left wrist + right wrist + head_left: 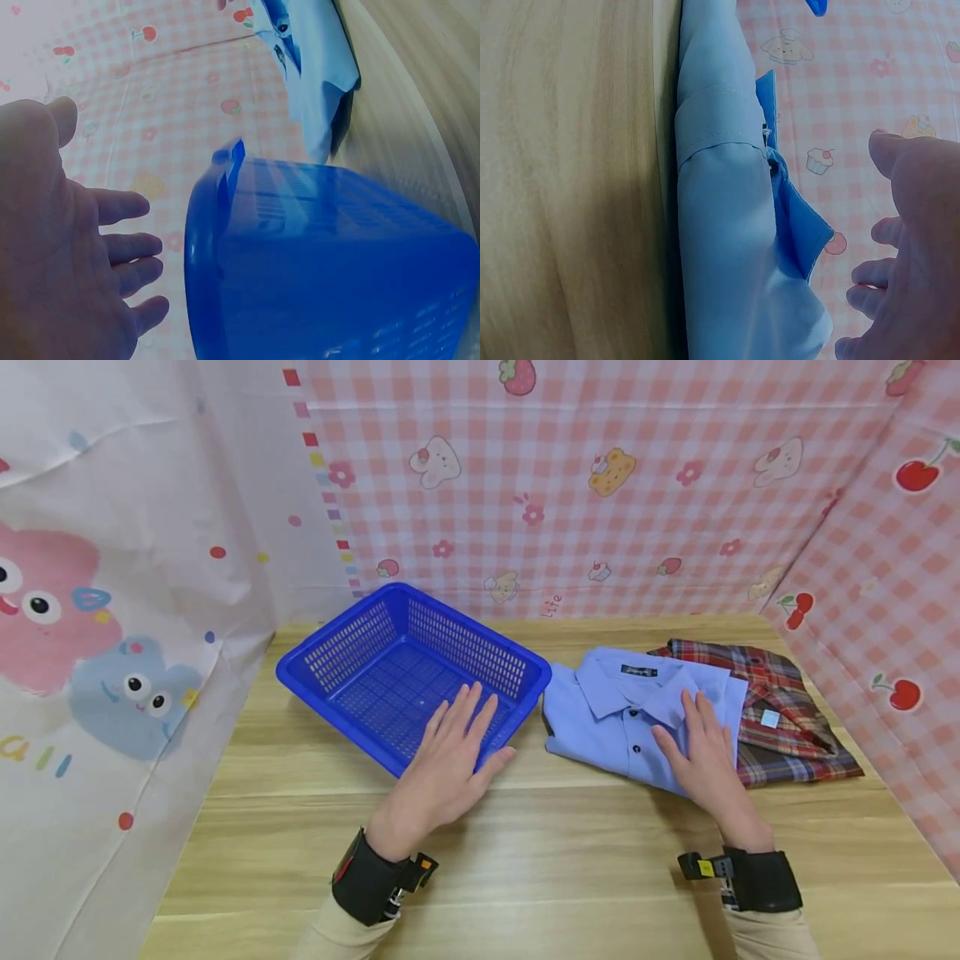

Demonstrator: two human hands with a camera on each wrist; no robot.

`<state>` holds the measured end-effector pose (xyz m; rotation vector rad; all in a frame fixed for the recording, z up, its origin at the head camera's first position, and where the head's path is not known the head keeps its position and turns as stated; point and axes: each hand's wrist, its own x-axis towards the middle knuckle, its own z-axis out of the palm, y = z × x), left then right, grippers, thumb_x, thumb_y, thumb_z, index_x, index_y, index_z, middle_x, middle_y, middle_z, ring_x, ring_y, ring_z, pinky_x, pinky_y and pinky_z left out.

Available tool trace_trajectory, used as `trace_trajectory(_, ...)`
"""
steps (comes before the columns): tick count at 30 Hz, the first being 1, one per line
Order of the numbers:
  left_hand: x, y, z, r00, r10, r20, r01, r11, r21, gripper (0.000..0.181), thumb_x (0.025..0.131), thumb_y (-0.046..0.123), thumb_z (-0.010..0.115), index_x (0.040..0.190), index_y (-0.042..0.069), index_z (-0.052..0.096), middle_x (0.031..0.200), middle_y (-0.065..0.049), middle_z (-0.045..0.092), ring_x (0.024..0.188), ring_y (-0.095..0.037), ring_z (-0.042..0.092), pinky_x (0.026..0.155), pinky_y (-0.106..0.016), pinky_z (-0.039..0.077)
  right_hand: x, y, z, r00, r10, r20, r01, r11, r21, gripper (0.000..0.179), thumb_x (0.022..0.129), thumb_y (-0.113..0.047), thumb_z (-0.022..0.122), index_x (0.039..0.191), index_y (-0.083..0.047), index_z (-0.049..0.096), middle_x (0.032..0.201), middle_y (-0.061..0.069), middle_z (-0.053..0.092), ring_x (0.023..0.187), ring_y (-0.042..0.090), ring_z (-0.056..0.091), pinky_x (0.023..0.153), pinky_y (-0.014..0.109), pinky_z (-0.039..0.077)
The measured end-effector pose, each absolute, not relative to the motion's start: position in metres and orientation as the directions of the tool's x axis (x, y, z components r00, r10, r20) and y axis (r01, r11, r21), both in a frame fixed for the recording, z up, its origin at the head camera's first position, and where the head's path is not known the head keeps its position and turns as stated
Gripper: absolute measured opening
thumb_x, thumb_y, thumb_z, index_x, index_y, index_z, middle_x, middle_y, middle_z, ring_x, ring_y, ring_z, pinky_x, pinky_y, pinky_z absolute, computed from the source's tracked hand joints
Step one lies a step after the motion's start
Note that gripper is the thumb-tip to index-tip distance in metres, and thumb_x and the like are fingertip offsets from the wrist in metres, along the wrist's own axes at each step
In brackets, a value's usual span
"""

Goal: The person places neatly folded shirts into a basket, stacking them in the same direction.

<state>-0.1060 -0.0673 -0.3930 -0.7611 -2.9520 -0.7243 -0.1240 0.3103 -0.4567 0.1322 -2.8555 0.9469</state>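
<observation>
In the head view a blue plastic basket [352, 727] with slotted walls stands on the wooden table, nothing inside it. My left hand [442, 768] hovers over its near right rim, fingers extended; the left wrist view shows a gap between the fingers and the basket wall [300, 277]. To the right lies a folded light blue shirt [600, 743], collar and dark buttons facing up. Above its right part is my right hand [708, 760], fingers spread, and the right wrist view shows it apart from the shirt [724, 202].
A folded red plaid shirt [787, 693] lies partly under the blue shirt, toward the table's right edge. Pink checked cloth [570, 527] hangs behind the wooden table [525, 877], and a white printed cloth [187, 693] covers the left side.
</observation>
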Motion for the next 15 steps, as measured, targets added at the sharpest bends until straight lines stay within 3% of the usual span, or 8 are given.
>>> trace_trajectory(7, -0.104, -0.060, -0.399, -0.858, 0.493, 0.142, 0.504, 0.757, 0.416, 0.072, 0.109, 0.051, 0.041, 0.163, 0.004, 0.027, 0.171, -0.018, 0.016, 0.160, -0.029, 0.007, 0.130, -0.051, 0.007, -0.121, 0.312, -0.460, -0.986, -0.031, 0.162, -0.123, 0.792, -0.598, 0.081, 0.109, -0.044, 0.047, 0.163, 0.003, 0.010, 0.166, 0.037, 0.003, 0.154, 0.054, 0.003, 0.119, 0.075, -0.003)
trace_trajectory(15, -0.103, -0.056, -0.402, -0.852, 0.509, 0.124, 0.513, 0.762, 0.394, 0.073, 0.109, 0.054, 0.037, 0.163, 0.006, 0.025, 0.172, -0.015, 0.015, 0.160, -0.028, 0.004, 0.130, -0.050, 0.007, -0.119, 0.315, -0.463, -0.984, -0.017, 0.176, -0.120, 0.792, -0.598, 0.079, 0.109, -0.040, 0.048, 0.162, 0.005, 0.012, 0.164, 0.039, 0.005, 0.152, 0.056, 0.004, 0.117, 0.078, -0.001)
